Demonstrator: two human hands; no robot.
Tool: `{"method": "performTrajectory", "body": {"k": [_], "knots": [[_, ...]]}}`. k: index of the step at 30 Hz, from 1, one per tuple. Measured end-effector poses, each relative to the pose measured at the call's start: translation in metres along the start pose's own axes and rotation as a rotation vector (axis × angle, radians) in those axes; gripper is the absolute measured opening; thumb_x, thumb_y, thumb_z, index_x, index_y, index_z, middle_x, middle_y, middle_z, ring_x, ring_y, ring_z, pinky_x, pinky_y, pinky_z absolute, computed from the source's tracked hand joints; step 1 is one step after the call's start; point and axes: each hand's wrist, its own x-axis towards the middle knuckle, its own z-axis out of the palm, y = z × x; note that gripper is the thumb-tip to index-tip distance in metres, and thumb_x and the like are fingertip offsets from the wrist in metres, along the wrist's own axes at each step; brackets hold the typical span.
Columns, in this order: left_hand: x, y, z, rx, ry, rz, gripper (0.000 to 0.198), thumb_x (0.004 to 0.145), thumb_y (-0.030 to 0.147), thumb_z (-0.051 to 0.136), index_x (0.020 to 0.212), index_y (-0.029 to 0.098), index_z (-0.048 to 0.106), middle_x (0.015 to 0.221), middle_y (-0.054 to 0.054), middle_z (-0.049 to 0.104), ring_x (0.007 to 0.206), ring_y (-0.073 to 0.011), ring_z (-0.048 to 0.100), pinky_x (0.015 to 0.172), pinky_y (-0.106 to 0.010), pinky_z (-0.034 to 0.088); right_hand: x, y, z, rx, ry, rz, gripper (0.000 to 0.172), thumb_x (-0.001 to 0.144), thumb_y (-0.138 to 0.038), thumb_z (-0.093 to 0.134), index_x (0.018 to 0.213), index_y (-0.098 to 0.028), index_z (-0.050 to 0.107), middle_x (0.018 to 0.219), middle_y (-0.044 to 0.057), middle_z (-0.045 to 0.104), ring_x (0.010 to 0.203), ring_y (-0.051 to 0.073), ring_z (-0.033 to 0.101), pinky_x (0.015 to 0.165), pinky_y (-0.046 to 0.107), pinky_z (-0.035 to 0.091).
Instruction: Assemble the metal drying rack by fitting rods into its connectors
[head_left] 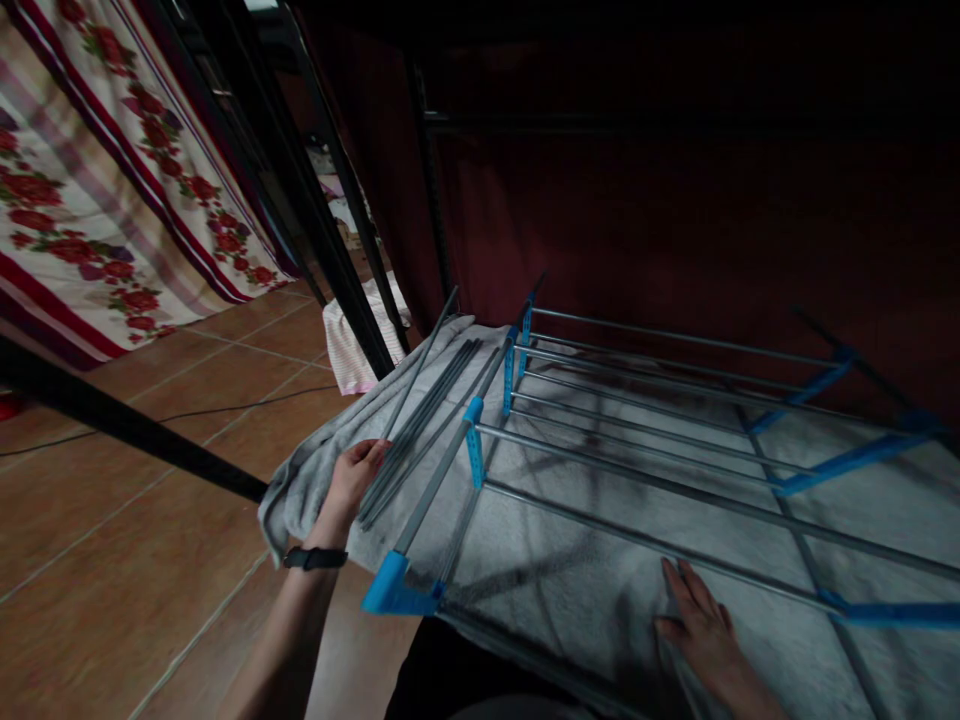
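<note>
A grey towel [585, 590] lies spread over the lower level of a drying rack [660, 430] with metal rods and blue plastic joints. My left hand [351, 488], a black band on its wrist, rests on the towel's left end beside a bundle of loose grey rods [420, 425], fingers curled against them. My right hand [697, 625] lies flat on the towel under the near rods, fingers stretched out. Neither hand grips anything that I can make out.
A black metal frame [330, 230] rises at the left, with a pink-and-white cloth [349, 345] at its foot. A floral sheet [112, 190] hangs at the far left. Brown floor tiles [135, 560] with a thin cable spread at the left. A dark red wall stands behind.
</note>
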Motion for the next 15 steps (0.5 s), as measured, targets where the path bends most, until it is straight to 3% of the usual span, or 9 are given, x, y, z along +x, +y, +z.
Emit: {"method": "performTrajectory", "body": {"k": [4,9,12,15], "knots": [[-0.024,0.023,-0.013,-0.027,-0.009,0.069,0.044,0.076,0.058,0.066,0.093,0.017,0.068,0.059,0.005,0.044,0.055,-0.0113,0.037,0.051,-0.023,0.028,-0.002,-0.009,-0.008,-0.006,-0.022,0.011,0.073,0.083,-0.033,0.043,0.155,-0.021,0.04,0.164,0.013,0.033,0.151,0.034,0.031,0.115,0.061,0.033],[-0.064,0.07,-0.029,-0.074,0.088,0.135,0.047,0.069,0.057,0.074,0.093,0.016,0.07,0.063,0.005,0.05,0.056,-0.0093,0.039,0.05,-0.019,0.029,-0.004,-0.018,-0.015,0.006,-0.02,0.025,0.07,0.086,-0.03,0.042,0.156,-0.021,0.038,0.165,0.012,0.03,0.152,0.031,0.028,0.118,0.059,0.029],[-0.097,0.097,-0.039,-0.02,0.146,0.179,0.045,0.073,0.056,0.073,0.096,0.017,0.072,0.069,0.002,0.058,0.06,-0.011,0.046,0.051,-0.019,0.035,-0.005,-0.021,-0.019,0.016,-0.025,0.025,0.07,0.088,-0.029,0.044,0.157,-0.023,0.036,0.166,0.011,0.029,0.153,0.029,0.026,0.12,0.058,0.026],[-0.128,0.11,-0.049,0.126,0.154,0.264,0.04,0.076,0.061,0.07,0.094,0.025,0.074,0.078,-0.001,0.068,0.07,-0.0179,0.06,0.055,-0.024,0.047,-0.006,-0.023,-0.025,0.021,-0.05,0.019,0.068,0.09,-0.028,0.043,0.158,-0.024,0.035,0.167,0.01,0.027,0.154,0.028,0.025,0.121,0.057,0.024]]}}
